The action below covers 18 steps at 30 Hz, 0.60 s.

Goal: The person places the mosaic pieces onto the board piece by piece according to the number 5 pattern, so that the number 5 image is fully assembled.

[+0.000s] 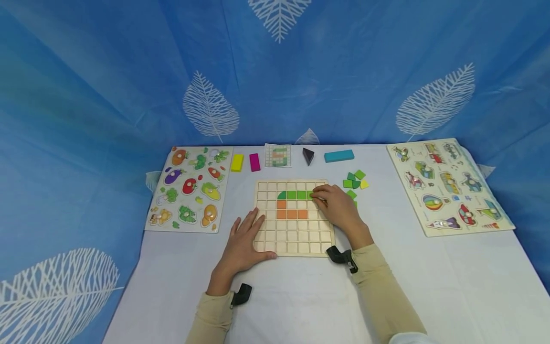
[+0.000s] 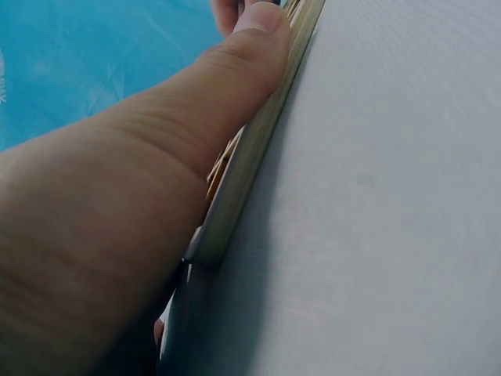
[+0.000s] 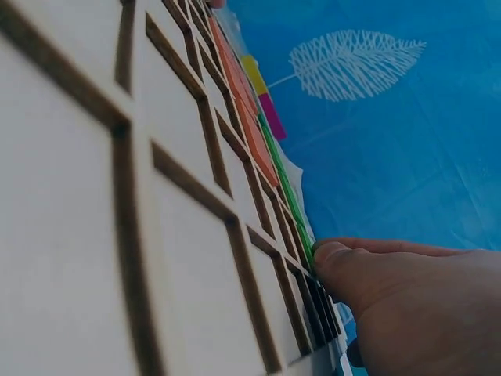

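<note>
The left hand [image 1: 242, 243] lies flat, fingers spread, on the near left corner of the wooden grid board [image 1: 294, 239], thumb along its thin edge. The right hand [image 1: 337, 205] rests on the board's right side, fingertips curled down onto a green tile [image 1: 310, 195] at the end of the green row; how firmly it pinches is hidden. Flat orange tiles [image 1: 291, 214] fill squares below. Loose green tiles [image 1: 354, 180] lie just right of the board on the smooth white table [image 1: 429, 286]. Beyond it stand coloured blocks [image 1: 245, 162] and a pattern card [image 1: 278, 155].
</note>
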Each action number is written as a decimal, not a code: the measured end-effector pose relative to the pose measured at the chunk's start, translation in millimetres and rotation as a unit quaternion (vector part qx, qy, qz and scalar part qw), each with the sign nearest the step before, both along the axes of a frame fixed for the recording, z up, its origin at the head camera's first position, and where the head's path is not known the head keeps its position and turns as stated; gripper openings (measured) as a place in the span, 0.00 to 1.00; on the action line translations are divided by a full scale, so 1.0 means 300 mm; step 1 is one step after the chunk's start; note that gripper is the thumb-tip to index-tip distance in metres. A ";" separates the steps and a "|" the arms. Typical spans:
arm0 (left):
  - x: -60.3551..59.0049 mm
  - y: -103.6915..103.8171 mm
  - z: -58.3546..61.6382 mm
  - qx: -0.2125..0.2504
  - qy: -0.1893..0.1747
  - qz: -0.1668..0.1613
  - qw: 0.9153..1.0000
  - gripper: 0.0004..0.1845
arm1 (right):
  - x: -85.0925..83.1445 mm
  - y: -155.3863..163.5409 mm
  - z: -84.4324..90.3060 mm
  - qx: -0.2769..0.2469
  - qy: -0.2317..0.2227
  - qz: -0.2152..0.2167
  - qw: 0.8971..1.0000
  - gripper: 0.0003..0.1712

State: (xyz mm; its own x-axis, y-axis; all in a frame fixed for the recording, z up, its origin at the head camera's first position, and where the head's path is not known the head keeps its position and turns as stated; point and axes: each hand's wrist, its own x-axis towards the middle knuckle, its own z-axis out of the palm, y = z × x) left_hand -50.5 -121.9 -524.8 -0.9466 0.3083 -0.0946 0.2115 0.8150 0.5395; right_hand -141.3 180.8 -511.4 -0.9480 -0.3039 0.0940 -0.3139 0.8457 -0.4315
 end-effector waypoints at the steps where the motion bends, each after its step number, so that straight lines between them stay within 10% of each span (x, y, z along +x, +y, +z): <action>1: 0.000 0.000 0.000 0.000 -0.002 0.001 1.000 0.63 | 0.002 0.007 -0.003 -0.001 0.000 -0.002 1.000 0.16; 18: 0.000 0.002 0.014 0.002 -0.001 0.000 1.000 0.62 | 0.051 0.318 -0.030 -0.017 0.035 -0.161 0.986 0.20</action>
State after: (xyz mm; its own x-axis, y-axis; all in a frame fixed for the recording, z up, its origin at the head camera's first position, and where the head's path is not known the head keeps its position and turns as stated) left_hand -50.5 -121.2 -520.5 -0.9467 0.3079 -0.0947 0.2103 0.8134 0.5423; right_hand -126.1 276.4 -520.4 -0.9859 0.0156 0.1667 -0.0617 0.8917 -0.4485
